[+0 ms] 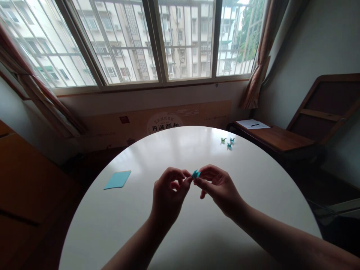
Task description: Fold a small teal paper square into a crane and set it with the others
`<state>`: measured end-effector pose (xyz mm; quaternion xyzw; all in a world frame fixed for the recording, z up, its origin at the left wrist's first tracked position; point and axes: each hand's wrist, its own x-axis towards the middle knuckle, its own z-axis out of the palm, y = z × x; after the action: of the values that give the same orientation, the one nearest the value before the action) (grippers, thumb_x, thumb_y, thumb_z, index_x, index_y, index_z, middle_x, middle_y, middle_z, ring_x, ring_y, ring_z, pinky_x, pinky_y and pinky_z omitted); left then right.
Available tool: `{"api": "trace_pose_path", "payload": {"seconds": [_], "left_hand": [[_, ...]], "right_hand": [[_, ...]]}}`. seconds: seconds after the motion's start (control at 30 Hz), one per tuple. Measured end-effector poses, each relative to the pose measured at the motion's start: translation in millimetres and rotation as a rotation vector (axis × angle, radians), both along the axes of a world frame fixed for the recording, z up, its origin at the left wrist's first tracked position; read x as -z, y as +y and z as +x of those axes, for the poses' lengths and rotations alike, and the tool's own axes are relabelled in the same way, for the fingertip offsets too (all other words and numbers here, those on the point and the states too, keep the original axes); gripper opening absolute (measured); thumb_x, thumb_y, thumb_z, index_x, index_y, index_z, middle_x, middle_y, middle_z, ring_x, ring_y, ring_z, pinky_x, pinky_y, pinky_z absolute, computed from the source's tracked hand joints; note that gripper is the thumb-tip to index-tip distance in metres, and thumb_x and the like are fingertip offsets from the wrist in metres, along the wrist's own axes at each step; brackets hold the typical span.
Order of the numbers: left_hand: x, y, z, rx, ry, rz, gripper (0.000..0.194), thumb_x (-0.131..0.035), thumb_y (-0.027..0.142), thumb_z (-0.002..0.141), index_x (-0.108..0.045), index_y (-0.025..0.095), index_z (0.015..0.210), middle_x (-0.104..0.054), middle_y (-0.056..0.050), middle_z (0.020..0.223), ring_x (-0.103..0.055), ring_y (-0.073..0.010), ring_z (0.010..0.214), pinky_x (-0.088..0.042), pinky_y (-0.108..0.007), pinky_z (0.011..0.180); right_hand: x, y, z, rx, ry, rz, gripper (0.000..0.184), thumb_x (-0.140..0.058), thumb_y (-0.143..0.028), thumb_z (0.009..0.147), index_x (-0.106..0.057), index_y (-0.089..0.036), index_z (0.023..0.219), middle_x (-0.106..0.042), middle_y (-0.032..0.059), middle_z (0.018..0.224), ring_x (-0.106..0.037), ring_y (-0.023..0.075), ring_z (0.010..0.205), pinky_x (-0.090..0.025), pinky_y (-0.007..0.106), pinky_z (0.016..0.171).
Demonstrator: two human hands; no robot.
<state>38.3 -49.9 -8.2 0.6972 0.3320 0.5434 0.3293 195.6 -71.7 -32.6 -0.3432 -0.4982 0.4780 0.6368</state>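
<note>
Between my two hands, above the middle of the table, is a small teal folded paper piece [196,174], its pointed flaps showing. My left hand [171,187] pinches its left side between thumb and forefinger. On the other side, the thumb and fingers of my right hand [218,183] close on it too. Part of the paper is hidden behind the fingertips. A stack of light blue square paper [117,180] lies to the left. Three small folded paper cranes, a green one [223,141] and two teal ones [229,146], stand together at the far right.
Everything rests on a round white table [112,232]. Past its right edge is a wooden chair [298,140] with a paper sheet [253,124] and a pen on it. Behind the table are a flat printed box [132,120] and a barred window [185,41] with curtains.
</note>
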Motion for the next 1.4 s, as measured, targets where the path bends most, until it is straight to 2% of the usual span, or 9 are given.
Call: {"api": "trace_pose_path", "payload": {"seconds": [0.27, 0.53, 0.67, 0.77, 0.87, 0.97, 1.03, 1.17, 1.4], "left_hand": [[2.7, 4.2, 1.1, 0.034, -0.041, -0.127, 0.021, -0.071, 0.027, 0.085, -0.053, 0.019, 0.077, -0.071, -0.005, 0.086, -0.061, -0.0136, 0.067, -0.044, -0.021, 0.047], [2.2, 4.4, 1.9, 0.035, -0.043, -0.173, 0.023, -0.072, 0.028, 0.084, -0.053, 0.018, 0.076, -0.070, -0.005, 0.085, -0.058, -0.0128, 0.067, -0.043, -0.020, 0.047], [2.8, 5.8, 2.7, 0.055, -0.068, -0.224, 0.024, -0.075, 0.030, 0.081, -0.054, 0.018, 0.077, -0.069, -0.004, 0.083, -0.058, -0.0131, 0.065, -0.043, -0.019, 0.044], [3.0, 6.8, 3.4, 0.100, -0.133, -0.303, 0.028, -0.078, 0.032, 0.078, -0.054, 0.018, 0.079, -0.068, -0.003, 0.080, -0.056, -0.0120, 0.061, -0.041, -0.018, 0.042], [2.1, 7.1, 4.3, 0.149, -0.195, -0.444, 0.032, -0.081, 0.033, 0.075, -0.053, 0.017, 0.077, -0.066, 0.000, 0.076, -0.046, -0.0068, 0.051, -0.034, -0.016, 0.039], [0.7, 7.7, 4.6, 0.166, -0.252, -0.584, 0.038, -0.084, 0.033, 0.071, -0.049, 0.017, 0.074, -0.062, 0.003, 0.070, -0.035, -0.0027, 0.045, -0.025, -0.014, 0.038], [0.8, 8.8, 4.4, 0.153, -0.271, -0.619, 0.042, -0.085, 0.033, 0.069, -0.047, 0.017, 0.072, -0.061, 0.004, 0.068, -0.032, -0.0020, 0.045, -0.023, -0.014, 0.039], [4.7, 11.8, 4.0, 0.132, -0.248, -0.574, 0.039, -0.084, 0.034, 0.071, -0.048, 0.017, 0.071, -0.062, 0.002, 0.069, -0.035, -0.0029, 0.047, -0.025, -0.015, 0.041], [11.4, 13.5, 4.1, 0.074, -0.078, -0.232, 0.014, -0.076, 0.028, 0.079, -0.069, 0.017, 0.084, -0.069, -0.003, 0.076, -0.051, -0.0104, 0.060, -0.035, -0.019, 0.046]], "right_hand": [[-2.1, -2.2, 0.4, 0.092, -0.099, 0.061, 0.015, -0.083, -0.033, 0.076, -0.078, -0.021, 0.084, -0.074, 0.0089, 0.099, -0.071, 0.0229, 0.080, -0.057, 0.025, 0.046], [-3.9, -0.2, 3.2, 0.142, -0.167, 0.069, 0.016, -0.084, -0.030, 0.074, -0.077, -0.019, 0.083, -0.073, 0.0056, 0.082, -0.067, 0.0189, 0.070, -0.056, 0.023, 0.044], [-1.0, 3.0, 4.9, 0.102, -0.078, 0.023, 0.028, -0.087, -0.026, 0.072, -0.070, -0.021, 0.094, -0.072, 0.0026, 0.081, -0.067, 0.0179, 0.071, -0.054, 0.020, 0.043], [1.5, 5.1, 6.6, 0.052, -0.048, -0.009, 0.037, -0.085, -0.024, 0.074, -0.065, -0.022, 0.105, -0.073, 0.0018, 0.084, -0.066, 0.0155, 0.067, -0.052, 0.018, 0.043], [2.7, 6.1, 8.0, 0.027, -0.057, -0.023, 0.038, -0.084, -0.024, 0.076, -0.063, -0.022, 0.109, -0.074, 0.0015, 0.084, -0.064, 0.0135, 0.062, -0.049, 0.017, 0.042], [3.4, 6.7, 8.4, -0.001, -0.088, -0.026, 0.038, -0.083, -0.025, 0.077, -0.060, -0.022, 0.108, -0.074, 0.0016, 0.085, -0.066, 0.0154, 0.068, -0.052, 0.019, 0.045], [4.1, 7.2, 8.2, -0.005, -0.122, -0.024, 0.037, -0.083, -0.026, 0.077, -0.059, -0.022, 0.105, -0.074, 0.0018, 0.087, -0.068, 0.0172, 0.073, -0.055, 0.021, 0.049], [4.7, 8.3, 7.6, 0.022, -0.113, -0.035, 0.035, -0.084, -0.030, 0.076, -0.053, -0.021, 0.091, -0.073, 0.0022, 0.087, -0.068, 0.0190, 0.078, -0.055, 0.021, 0.047], [-1.6, 6.7, 7.5, -0.064, 0.103, -0.184, 0.045, -0.089, -0.035, 0.069, -0.049, -0.019, 0.082, -0.071, 0.0011, 0.078, -0.055, 0.0103, 0.059, -0.046, 0.017, 0.041]]}}
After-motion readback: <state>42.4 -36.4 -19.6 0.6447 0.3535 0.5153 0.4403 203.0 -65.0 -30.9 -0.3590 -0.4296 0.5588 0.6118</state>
